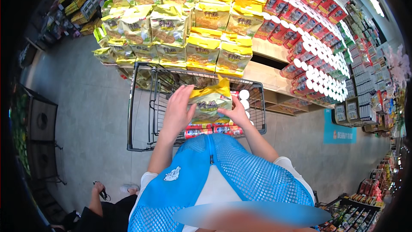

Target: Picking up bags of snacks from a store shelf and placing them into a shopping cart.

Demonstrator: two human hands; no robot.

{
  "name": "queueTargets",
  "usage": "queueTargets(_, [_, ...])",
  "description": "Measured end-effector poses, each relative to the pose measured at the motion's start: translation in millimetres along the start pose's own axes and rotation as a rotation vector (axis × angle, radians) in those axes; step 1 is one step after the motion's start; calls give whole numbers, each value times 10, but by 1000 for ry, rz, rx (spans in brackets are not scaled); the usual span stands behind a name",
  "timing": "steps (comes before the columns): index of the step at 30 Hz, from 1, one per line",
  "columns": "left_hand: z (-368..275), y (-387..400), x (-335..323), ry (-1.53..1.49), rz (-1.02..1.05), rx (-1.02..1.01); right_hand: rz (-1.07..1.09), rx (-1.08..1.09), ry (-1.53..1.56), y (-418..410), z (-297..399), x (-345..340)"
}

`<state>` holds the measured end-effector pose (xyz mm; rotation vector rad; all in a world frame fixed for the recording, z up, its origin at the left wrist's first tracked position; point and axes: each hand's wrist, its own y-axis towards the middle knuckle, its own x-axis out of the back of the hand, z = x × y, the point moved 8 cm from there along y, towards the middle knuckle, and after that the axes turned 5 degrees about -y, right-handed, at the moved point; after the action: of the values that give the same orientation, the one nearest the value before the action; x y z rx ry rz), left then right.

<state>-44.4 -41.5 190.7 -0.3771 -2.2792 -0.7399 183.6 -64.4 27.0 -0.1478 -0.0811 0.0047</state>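
Observation:
Both my hands hold one yellow-and-green snack bag [210, 103] over a black wire shopping cart [154, 103]. My left hand [180, 108] grips the bag's left side, and my right hand [236, 111] grips its right side. Beneath the bag, red cans with white lids [198, 132] lie in the cart, and more stand upright along its right side. Just beyond the cart rise stacked rows of matching snack bags [169, 27].
Right of the bags, red cans with white lids [309, 51] fill a wooden display shelf [267, 77]. Another person's arm and dark clothing [96, 206] appear at lower left. Black crates [42, 119] stand at the far left.

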Motion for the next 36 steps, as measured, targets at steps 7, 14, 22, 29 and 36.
queueTargets(7, [1074, -736, -408, -157, 13, 517, -292, 20, 12, 326, 377, 581])
queueTargets(14, [1718, -1794, -1157, 30, 348, 717, -442, 227, -89, 1447, 1386, 1051])
queueTargets(22, [1898, -2193, -1496, 186, 616, 933, -516, 601, -1, 3326, 3072, 1588])
queueTargets(29, [1878, -2143, -1458, 179, 553, 966, -485, 95, -947, 4885, 2448, 1609])
queueTargets(36, [1983, -2110, -1493, 205, 545, 968, -633, 108, -893, 4968, 2108, 1731])
